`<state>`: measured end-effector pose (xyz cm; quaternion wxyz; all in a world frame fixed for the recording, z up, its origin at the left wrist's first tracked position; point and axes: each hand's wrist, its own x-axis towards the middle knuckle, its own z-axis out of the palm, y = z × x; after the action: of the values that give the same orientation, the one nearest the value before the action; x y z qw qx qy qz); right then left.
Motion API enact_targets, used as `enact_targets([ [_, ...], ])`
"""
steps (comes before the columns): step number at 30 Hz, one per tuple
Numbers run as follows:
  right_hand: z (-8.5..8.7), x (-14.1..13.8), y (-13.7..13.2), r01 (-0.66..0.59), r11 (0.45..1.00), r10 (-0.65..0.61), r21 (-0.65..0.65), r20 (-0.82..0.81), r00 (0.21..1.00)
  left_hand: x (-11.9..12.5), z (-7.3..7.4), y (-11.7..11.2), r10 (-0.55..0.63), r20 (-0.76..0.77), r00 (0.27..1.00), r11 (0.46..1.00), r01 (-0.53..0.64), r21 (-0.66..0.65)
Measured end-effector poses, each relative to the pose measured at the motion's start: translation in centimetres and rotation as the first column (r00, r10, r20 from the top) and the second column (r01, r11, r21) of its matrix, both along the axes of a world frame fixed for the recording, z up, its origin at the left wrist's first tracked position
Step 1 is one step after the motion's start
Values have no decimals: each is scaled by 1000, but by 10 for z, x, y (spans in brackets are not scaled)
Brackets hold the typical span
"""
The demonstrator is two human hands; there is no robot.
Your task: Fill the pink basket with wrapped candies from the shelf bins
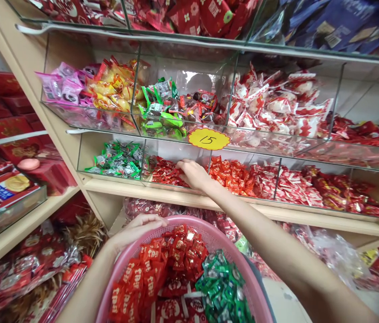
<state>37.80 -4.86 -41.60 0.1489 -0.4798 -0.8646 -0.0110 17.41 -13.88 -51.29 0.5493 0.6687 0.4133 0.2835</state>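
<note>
Lying 12 o'clock beyond the pink basket [117, 269], red candies [166, 173] sit under the right hand [193, 173], grip closure indiscernible; left hand [138, 229] clamps the basket rim.

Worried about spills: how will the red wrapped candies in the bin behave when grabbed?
Probably light and loose: the red wrapped candies lie heaped as separate packets, so some may slip from the right hand. Their glossy wrappers likely feel slippery.

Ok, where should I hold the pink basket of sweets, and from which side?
Probably the rim of the pink basket, from the left, fingers over the top as the left hand has it: the rim is a thick lip, and wrapped sweets fill the middle.
</note>
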Motion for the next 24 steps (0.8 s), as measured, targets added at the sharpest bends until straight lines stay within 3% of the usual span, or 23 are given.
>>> enact_targets([
  [2, -9, 1, -18, -128, 988, 91, -89, -336, 937, 0, 0, 0, -4, 4, 1000, 1000, 4, 6],
  [3, -17, 2, -29, -215, 960, 96, -178, -511, 854, 0, 1, 0, -6, 3, 1000, 1000, 6, 4],
  [5, -34, 4, -50, -411, 829, -29, -379, -763, 646, 0, 1, -1, -4, 1, 1000, 1000, 4, -4],
  [8, -58, 10, -75, -573, 686, -285, -449, -890, 356, 2, 2, -2, 11, -7, 1000, 1000, -11, -26],
  [10, -71, 13, -84, -649, 598, -418, -470, -874, 246, 4, 2, -2, 30, -11, 1000, 998, -30, -49],
  [12, -81, 14, -87, -697, 523, -509, -491, -836, 206, 4, 2, -2, 47, -15, 999, 997, -48, -61],
  [14, -90, 14, -88, -707, 501, -554, -500, -813, 182, 4, 0, -2, 62, -11, 998, 997, -63, -42],
  [24, -112, -1, -92, -688, 523, -570, -502, -807, 155, -2, -8, 3, -13, 1, 1000, 1000, 13, -1],
])
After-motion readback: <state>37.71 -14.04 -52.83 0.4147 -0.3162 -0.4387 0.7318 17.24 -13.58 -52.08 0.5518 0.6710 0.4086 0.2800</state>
